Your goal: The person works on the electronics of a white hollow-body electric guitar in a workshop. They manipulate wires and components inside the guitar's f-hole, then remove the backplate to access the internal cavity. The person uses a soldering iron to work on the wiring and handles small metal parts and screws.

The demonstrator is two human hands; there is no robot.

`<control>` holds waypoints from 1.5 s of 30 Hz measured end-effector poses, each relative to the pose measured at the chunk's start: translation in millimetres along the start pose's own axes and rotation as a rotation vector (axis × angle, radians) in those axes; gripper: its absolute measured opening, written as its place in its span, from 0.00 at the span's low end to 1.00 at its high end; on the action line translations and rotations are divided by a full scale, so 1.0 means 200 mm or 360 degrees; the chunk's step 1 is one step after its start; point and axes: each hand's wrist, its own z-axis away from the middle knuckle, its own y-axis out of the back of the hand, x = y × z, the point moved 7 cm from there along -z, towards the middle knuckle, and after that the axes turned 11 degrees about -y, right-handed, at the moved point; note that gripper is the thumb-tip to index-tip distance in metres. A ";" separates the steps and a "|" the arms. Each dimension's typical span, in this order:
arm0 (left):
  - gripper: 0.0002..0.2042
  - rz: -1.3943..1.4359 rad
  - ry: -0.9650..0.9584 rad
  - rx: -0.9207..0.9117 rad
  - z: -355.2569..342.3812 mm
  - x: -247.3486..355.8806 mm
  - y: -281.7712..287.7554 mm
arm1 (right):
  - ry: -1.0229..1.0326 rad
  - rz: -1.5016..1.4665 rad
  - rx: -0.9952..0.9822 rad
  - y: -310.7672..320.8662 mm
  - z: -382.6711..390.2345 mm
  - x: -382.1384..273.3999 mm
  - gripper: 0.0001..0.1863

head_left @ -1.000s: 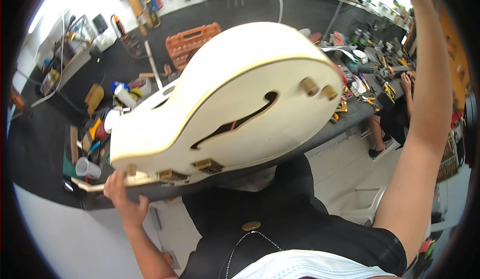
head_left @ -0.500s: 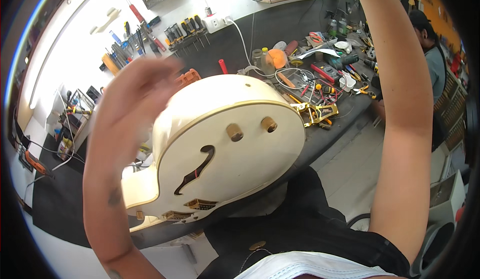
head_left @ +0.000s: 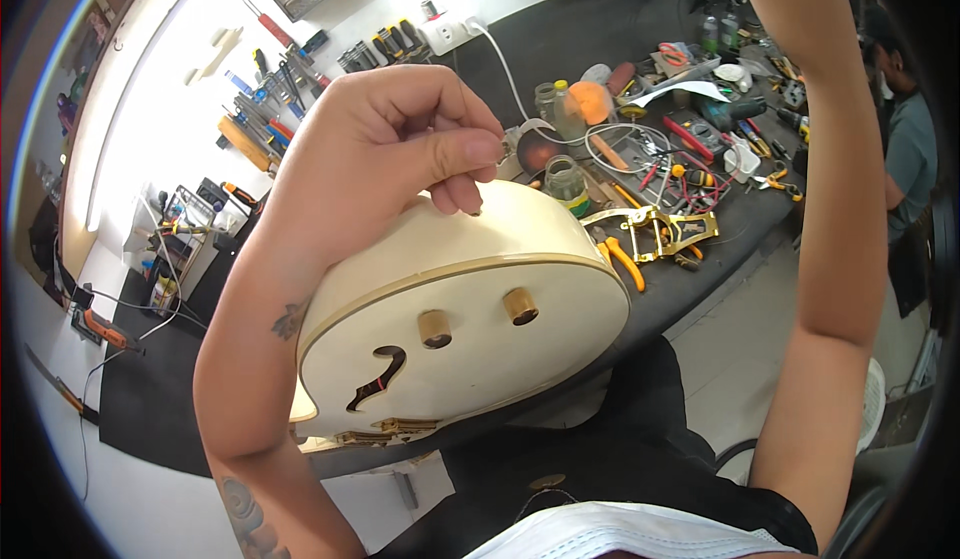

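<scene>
A cream hollow-body guitar [head_left: 480, 349] is tilted on its edge in front of me. Its face shows two gold-brown knobs and a dark f-shaped sound hole [head_left: 378, 381]. My left hand [head_left: 420, 139] is over the upper side of the body, thumb and fingers pinched together. Whatever is between those fingertips is too small or hidden to name. Of my right hand [head_left: 785, 4] only the part by the wrist shows at the top edge; its fingers are out of frame. A gold metal tailpiece [head_left: 690, 233] is beside the guitar's end, with orange-handled pliers [head_left: 626, 263] close by.
The dark bench [head_left: 690, 279] carries glass jars [head_left: 567, 184], coiled wire, a red multimeter [head_left: 695, 139] and many loose tools. Screwdrivers [head_left: 400, 39] hang on the wall beneath a socket [head_left: 445, 32]. At the far right, another person [head_left: 910, 159] stands.
My left hand has moved right across the guitar's upper side and its fingers have come together. My raised right arm has shifted slightly right. The view has turned, uncovering a jar and the pliers.
</scene>
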 end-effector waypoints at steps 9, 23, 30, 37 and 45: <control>0.04 -0.0116 -0.0112 0.0129 -0.02 0.04 -0.01 | -0.0433 -0.0307 0.0174 0.10 0.81 0.13 0.30; 0.10 0.0117 -0.0030 -0.0027 -0.13 -0.04 0.05 | -0.1018 -0.2292 -0.1716 -0.65 0.70 -0.43 0.08; 0.12 0.0099 0.0234 0.0304 -0.05 -0.02 0.08 | -0.1414 -0.2439 -0.1938 -0.69 0.75 -0.40 0.09; 0.17 -0.0522 0.0623 0.0859 0.18 -0.03 0.17 | -0.1610 -0.2044 -0.2117 -0.60 0.70 -0.38 0.07; 0.14 -0.0413 0.0708 0.0991 0.16 -0.06 0.18 | -0.2064 -0.2163 -0.2147 -0.56 0.70 -0.37 0.08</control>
